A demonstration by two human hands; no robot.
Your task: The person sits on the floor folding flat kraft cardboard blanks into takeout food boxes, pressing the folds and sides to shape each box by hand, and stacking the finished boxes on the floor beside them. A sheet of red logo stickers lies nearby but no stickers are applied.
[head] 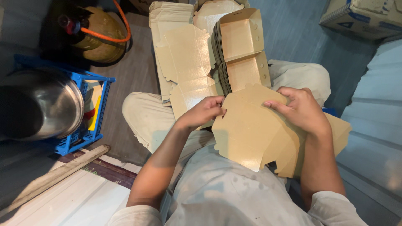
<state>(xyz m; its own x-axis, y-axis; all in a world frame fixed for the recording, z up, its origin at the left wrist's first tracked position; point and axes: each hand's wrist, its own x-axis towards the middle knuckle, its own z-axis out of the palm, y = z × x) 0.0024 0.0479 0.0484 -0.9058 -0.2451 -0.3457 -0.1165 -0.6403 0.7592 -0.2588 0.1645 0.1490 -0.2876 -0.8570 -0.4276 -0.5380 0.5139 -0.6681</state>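
Observation:
I sit with a flat brown cardboard box blank point(251, 129) on my lap. My left hand point(202, 112) pinches its left edge. My right hand point(302, 109) grips its top right flap, fingers curled over the card. Just beyond my knees stands a row of folded brown cardboard boxes point(242, 54), nested on edge with open tops facing me. To their left lies a pile of unfolded box blanks point(184, 58), leaning on one another.
A steel pot point(42, 104) sits in a blue plastic crate point(94, 125) at left. Behind it stands a gas cylinder point(98, 35) with an orange hose. A wooden plank point(54, 175) lies at lower left. A cardboard carton point(364, 16) is at top right.

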